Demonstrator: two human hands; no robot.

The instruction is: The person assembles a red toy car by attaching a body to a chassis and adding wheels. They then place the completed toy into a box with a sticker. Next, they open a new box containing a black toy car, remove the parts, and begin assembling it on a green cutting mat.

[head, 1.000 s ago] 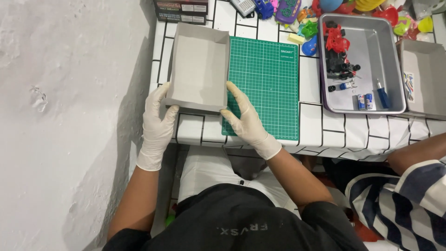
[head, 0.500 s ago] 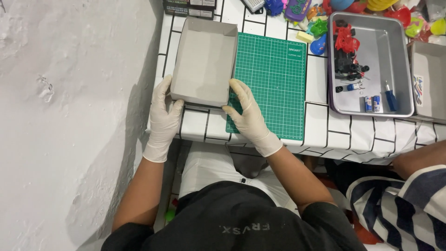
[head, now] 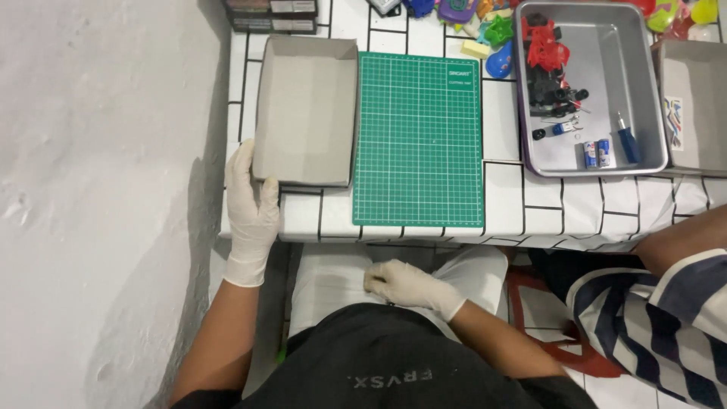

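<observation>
An empty grey cardboard box lid [head: 303, 113] lies on the white tiled table, left of a green cutting mat [head: 418, 136]. My left hand [head: 248, 208], in a white glove, rests against the lid's near left corner with fingers along its side. My right hand [head: 401, 284], also gloved, lies below the table edge on my lap, fingers loosely curled and holding nothing.
A metal tray [head: 644, 91] at the right holds red toy parts, batteries and a blue-handled tool. Another grey box [head: 693, 106] sits at the far right. Colourful toys crowd the back edge. A person's striped sleeve [head: 659, 303] is at lower right. A white wall runs along the left.
My right hand has come off the box lid and mat and dropped to my lap. My left hand stays at the lid's corner.
</observation>
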